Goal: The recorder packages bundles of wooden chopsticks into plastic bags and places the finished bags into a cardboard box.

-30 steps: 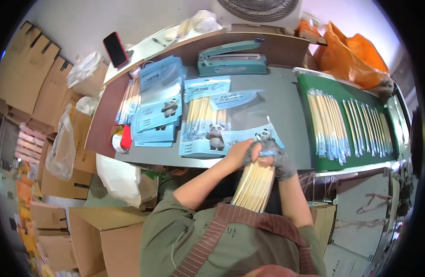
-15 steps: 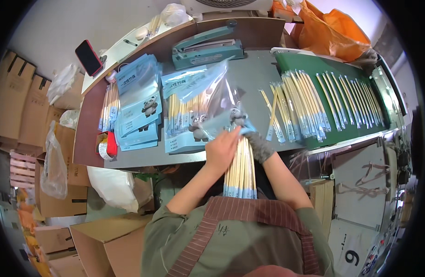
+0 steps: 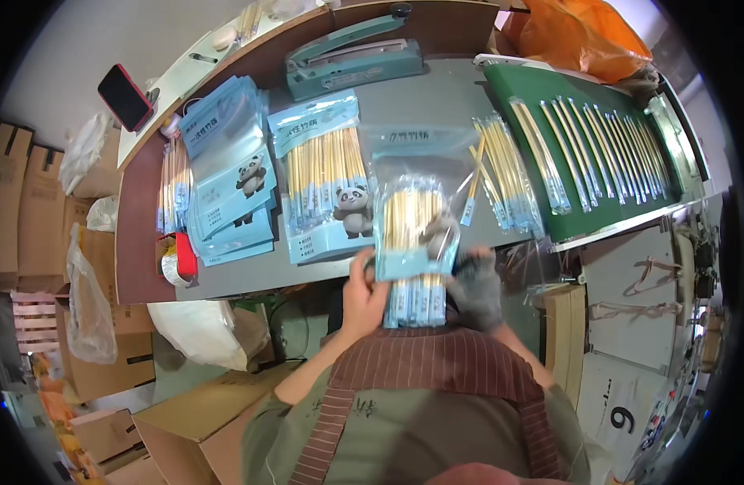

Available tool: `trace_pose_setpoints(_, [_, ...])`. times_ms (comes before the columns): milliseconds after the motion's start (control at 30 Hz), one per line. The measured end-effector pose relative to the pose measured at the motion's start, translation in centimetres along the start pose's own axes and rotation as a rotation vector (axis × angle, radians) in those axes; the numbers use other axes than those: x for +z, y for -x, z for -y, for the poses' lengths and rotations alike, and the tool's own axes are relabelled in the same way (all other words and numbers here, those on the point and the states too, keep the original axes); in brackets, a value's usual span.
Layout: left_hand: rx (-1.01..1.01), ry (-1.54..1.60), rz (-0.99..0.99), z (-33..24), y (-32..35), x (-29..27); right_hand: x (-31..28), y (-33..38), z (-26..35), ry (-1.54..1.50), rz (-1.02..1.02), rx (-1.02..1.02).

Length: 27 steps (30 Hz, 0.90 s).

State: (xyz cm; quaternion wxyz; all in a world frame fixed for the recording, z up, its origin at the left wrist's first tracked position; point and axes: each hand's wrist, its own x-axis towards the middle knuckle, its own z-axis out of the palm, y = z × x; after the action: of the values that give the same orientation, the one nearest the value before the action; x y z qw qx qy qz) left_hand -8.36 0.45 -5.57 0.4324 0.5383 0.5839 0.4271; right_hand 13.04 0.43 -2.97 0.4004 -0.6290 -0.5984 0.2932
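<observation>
A clear and light-blue plastic bag (image 3: 420,145) with a panda picture stands before me at the table's front edge. Chopsticks (image 3: 416,303) in a bundle are partly inside it, their blue-wrapped ends sticking out below its lower edge. My left hand (image 3: 364,299), bare, is closed on the bag's lower left edge beside the bundle. At the opposite edge is my right hand (image 3: 475,291) in a grey glove, curled against the bag and somewhat blurred. A filled chopstick bag (image 3: 319,178) lies to the left, and wrapped chopsticks (image 3: 505,174) lie loose to the right.
Flat blue bags (image 3: 230,182) are stacked at the left, near a red tape dispenser (image 3: 178,257). A teal bag sealer (image 3: 356,65) stands at the back. More wrapped chopsticks lie in a row on a green board (image 3: 550,89) at the right. An open carton (image 3: 194,416) is below left.
The bundle has gone up into the bag, which now stands upright around it. My hands have moved down and apart to the bag's two sides. The view has shifted a little.
</observation>
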Motion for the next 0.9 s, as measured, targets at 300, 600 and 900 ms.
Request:
trace_pose_setpoints(300, [0.115, -0.155, 0.268, 0.9, 4.6, -2.4, -2.1, 5.0, -8.7, 0.105, 0.032, -0.381])
trace_pose_setpoints(600, [0.152, -0.185, -0.004, -0.7, 0.4, 1.3, -1.0, -3.7, -2.3, 0.267, 0.004, -0.208])
trace_pose_setpoints(900, [0.209, -0.312, 0.025, -1.6, 4.4, -0.2, -1.5, 3.9, -5.4, -0.121, 0.014, -0.410])
